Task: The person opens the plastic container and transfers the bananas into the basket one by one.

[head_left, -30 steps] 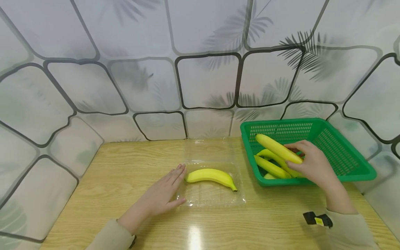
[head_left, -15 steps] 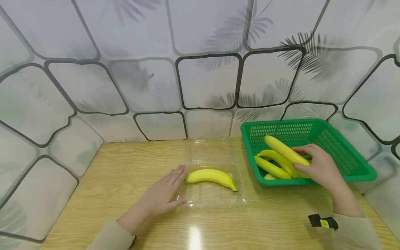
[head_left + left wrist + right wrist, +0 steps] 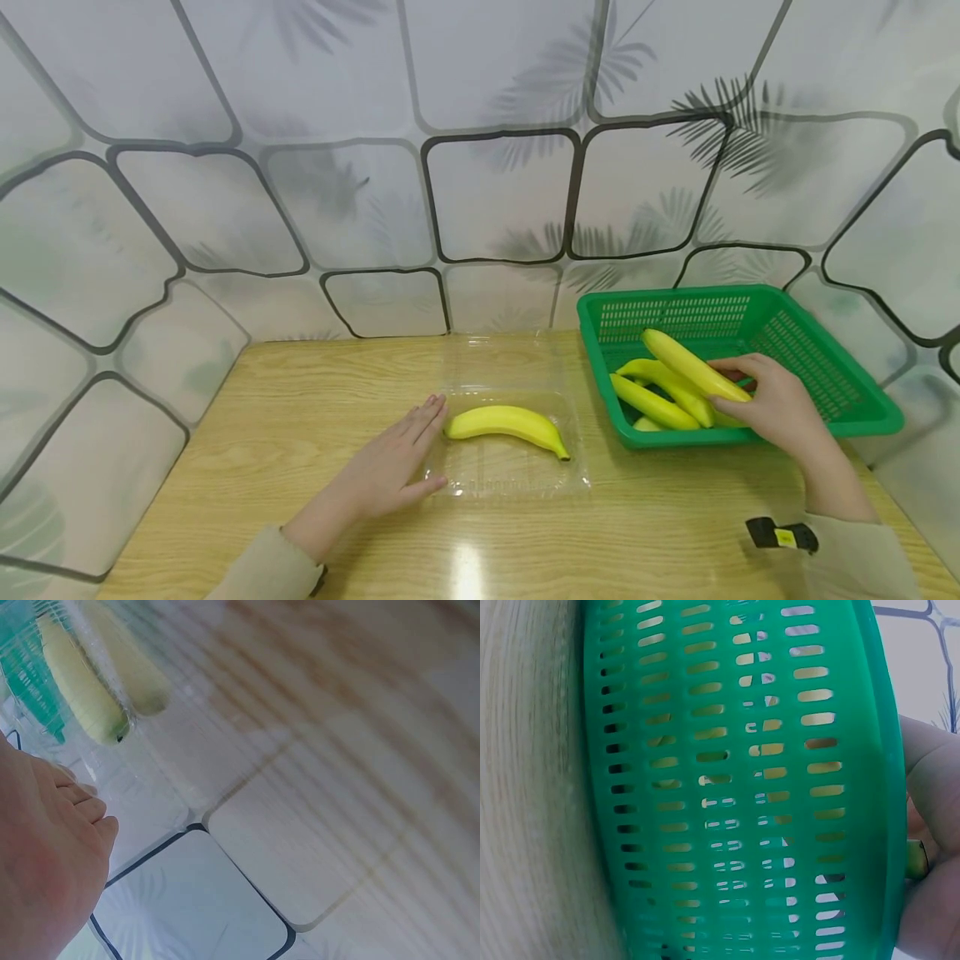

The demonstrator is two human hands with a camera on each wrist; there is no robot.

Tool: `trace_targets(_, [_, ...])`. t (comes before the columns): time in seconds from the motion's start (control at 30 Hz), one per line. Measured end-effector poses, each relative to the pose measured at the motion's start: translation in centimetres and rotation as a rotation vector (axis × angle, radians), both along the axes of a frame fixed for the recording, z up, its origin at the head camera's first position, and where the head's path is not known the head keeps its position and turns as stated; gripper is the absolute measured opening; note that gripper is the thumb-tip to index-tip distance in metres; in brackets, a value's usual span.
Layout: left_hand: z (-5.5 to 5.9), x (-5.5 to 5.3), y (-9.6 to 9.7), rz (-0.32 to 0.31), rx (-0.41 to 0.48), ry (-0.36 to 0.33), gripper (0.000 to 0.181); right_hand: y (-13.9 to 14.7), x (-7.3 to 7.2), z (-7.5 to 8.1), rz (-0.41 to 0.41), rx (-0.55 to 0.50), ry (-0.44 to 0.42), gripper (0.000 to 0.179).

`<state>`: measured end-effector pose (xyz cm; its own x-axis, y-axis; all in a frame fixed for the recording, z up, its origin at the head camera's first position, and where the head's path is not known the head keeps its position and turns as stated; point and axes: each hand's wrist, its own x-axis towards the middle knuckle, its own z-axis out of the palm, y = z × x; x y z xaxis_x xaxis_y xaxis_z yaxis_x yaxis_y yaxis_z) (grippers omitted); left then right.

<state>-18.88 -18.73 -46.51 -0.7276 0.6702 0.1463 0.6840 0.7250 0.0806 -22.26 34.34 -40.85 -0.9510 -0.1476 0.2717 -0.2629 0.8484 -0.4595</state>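
A yellow banana (image 3: 506, 423) lies in a clear plastic clamshell box (image 3: 510, 485) with its lid folded back. My left hand (image 3: 393, 467) rests along the box's left edge, fingers straight; the left wrist view also shows this hand (image 3: 52, 847) beside the banana (image 3: 81, 686). Inside the green basket (image 3: 888, 417), my right hand (image 3: 780, 408) grips another banana (image 3: 686, 360) near its lower right end, thumb and fingers on opposite sides. Under it lie several more bananas (image 3: 651, 402). From the right wrist, the basket's slotted wall (image 3: 739, 776) hides most of the held banana.
The wooden table (image 3: 300, 392) ends at a patterned wall covering (image 3: 498, 196) at the back and on both sides. The basket stands to the right of the box, with a narrow strip of table between them.
My right hand has shifted to the right and slightly toward me, carrying the banana with it inside the basket. The left hand and the box have stayed in place.
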Motion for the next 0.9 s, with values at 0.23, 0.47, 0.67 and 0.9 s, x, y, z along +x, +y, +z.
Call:
trace_targets(0.23, [-0.01,-0.11,-0.02,0.005,-0.013,0.001,0.092,0.30,-0.24,-0.13,-0.006,0.001,-0.034,0.044])
trace_targets(0.47, [-0.01,-0.13,0.00,0.006,-0.017,0.003,0.092,0.49,-0.26,0.09,-0.021,-0.004,-0.073,0.045])
trace_targets(0.67, [-0.01,-0.10,0.03,0.007,-0.021,0.000,0.093,0.75,-0.11,0.19,-0.043,-0.007,-0.119,0.048])
trace_targets(0.9, [0.09,0.06,0.05,0.007,-0.025,0.005,0.093,0.93,0.09,-0.02,-0.040,-0.021,-0.120,0.040])
